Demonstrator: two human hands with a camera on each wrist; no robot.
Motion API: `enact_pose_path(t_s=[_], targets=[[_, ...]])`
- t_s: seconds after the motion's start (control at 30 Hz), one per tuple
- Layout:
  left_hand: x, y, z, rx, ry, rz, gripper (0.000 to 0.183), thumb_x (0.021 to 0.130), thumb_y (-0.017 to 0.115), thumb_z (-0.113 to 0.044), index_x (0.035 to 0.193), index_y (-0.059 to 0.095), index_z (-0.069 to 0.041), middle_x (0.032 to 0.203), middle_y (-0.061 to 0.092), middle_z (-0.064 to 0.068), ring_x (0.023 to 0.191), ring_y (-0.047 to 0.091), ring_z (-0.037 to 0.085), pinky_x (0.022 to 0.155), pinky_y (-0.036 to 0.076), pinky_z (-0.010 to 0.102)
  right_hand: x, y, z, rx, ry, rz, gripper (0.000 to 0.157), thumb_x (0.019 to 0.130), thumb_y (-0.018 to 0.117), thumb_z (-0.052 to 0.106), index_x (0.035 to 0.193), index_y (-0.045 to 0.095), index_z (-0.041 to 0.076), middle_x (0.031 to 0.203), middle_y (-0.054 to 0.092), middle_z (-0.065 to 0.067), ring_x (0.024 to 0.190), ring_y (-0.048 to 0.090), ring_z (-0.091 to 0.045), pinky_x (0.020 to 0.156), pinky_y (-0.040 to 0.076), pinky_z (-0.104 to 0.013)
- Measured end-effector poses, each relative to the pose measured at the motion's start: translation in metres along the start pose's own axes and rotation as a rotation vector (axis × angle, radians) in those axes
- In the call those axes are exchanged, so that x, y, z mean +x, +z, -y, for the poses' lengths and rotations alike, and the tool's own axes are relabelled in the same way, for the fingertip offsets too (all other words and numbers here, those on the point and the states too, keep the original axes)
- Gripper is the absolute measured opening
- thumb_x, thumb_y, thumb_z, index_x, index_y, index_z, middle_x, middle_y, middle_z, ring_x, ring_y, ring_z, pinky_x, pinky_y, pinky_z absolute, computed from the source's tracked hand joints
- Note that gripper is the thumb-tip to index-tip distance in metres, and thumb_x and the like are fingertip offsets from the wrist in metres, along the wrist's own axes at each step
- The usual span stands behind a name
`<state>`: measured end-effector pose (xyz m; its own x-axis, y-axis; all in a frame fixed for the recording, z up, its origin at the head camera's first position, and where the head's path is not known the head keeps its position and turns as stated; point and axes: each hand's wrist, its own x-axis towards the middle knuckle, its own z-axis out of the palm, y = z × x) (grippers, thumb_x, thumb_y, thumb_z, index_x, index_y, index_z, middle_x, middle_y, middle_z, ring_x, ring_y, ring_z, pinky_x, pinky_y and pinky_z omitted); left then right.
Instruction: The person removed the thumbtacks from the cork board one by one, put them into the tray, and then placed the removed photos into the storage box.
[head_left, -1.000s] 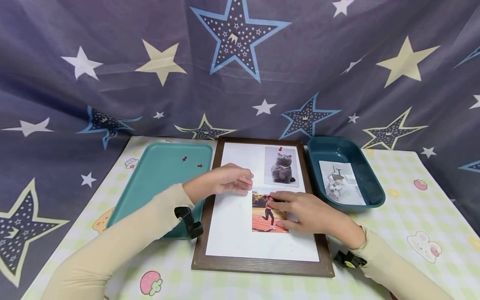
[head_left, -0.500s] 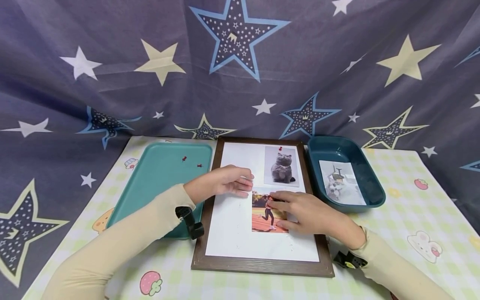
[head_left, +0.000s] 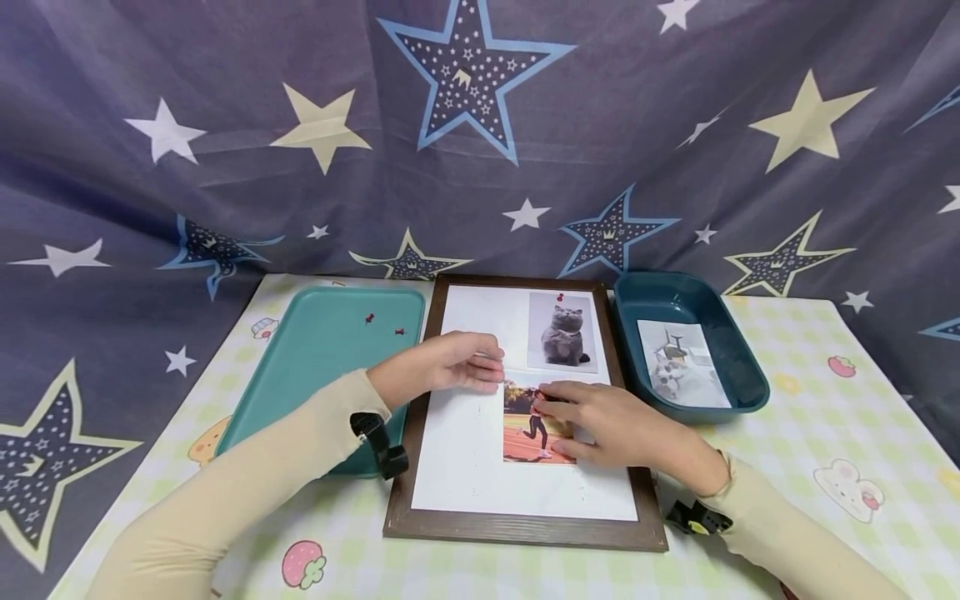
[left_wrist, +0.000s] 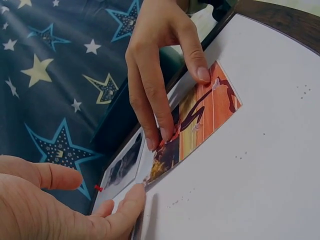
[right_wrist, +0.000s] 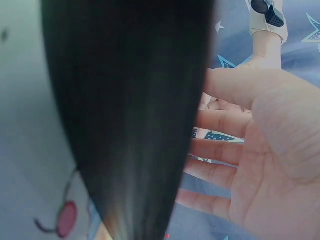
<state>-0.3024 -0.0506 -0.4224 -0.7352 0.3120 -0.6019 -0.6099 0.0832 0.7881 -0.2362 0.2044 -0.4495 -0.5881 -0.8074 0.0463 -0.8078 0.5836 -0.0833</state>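
Two hands are at a runner photo [head_left: 523, 433] on a framed white board [head_left: 450, 475]. Only the left wrist view shows the left hand [head_left: 459, 361] with a fingertip right at its corner; whether it pinches anything, I cannot tell. The right hand [head_left: 617, 422] rests there, fingers spread. Both poses match a second ago.

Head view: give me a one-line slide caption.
Right hand on a runner photo, left hand at its upper-left corner, a pinned cat photo above, on a brown-framed white board.
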Motion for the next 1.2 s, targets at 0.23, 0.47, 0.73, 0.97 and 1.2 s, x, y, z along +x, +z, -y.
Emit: enact_pose_path(t_s=[0.23,0.47,0.73,0.97,1.2], targets=[[-0.001,-0.001,0.004,-0.008,-0.003,0.031,0.046,0.095,0.045,-0.003,0.138,0.049,0.013,0.114,0.057,0.019,0.120,0.060,0.033,0.111,0.051,0.042,0.000,0.000,0.000,0.004,0.003,-0.006,0.052,0.097,0.068,0.039,0.141,0.062,0.012,0.148,0.057,-0.013,0.129,0.061,-0.029,0.101,0.057,-0.046],[-0.001,0.000,0.007,0.131,-0.037,0.061,0.027,0.095,0.049,-0.008,0.116,0.062,0.005,0.100,0.064,0.011,0.096,0.067,0.024,0.101,0.058,0.041,0.000,0.000,-0.001,0.009,0.006,0.004,0.053,0.097,0.068,0.038,0.142,0.061,0.011,0.148,0.057,-0.013,0.130,0.061,-0.029,0.100,0.057,-0.046],[-0.005,0.009,0.011,0.099,-0.040,0.071,0.027,0.094,0.050,0.004,0.119,0.056,0.009,0.114,0.056,0.018,0.113,0.062,0.035,0.106,0.054,0.048,0.000,-0.002,0.001,0.012,0.024,0.011,0.054,0.097,0.068,0.039,0.142,0.061,0.011,0.149,0.056,-0.013,0.130,0.061,-0.029,0.100,0.057,-0.046],[0.001,0.014,0.016,0.158,-0.006,0.070,0.060,0.087,0.053,0.021,0.144,0.045,0.001,0.119,0.060,0.020,0.107,0.066,0.032,0.103,0.055,0.047,0.000,-0.002,0.001,0.014,0.030,0.018,0.054,0.097,0.068,0.039,0.142,0.061,0.011,0.149,0.056,-0.013,0.131,0.060,-0.029,0.101,0.057,-0.047],[0.002,0.019,0.024,0.174,0.043,0.012,0.067,0.078,0.058,0.029,0.138,0.050,0.000,0.117,0.061,0.018,0.097,0.070,0.032,0.085,0.063,0.039,0.001,-0.003,0.001,0.019,0.036,0.029,0.054,0.098,0.068,0.040,0.143,0.060,0.011,0.149,0.055,-0.013,0.132,0.059,-0.029,0.102,0.056,-0.047]])
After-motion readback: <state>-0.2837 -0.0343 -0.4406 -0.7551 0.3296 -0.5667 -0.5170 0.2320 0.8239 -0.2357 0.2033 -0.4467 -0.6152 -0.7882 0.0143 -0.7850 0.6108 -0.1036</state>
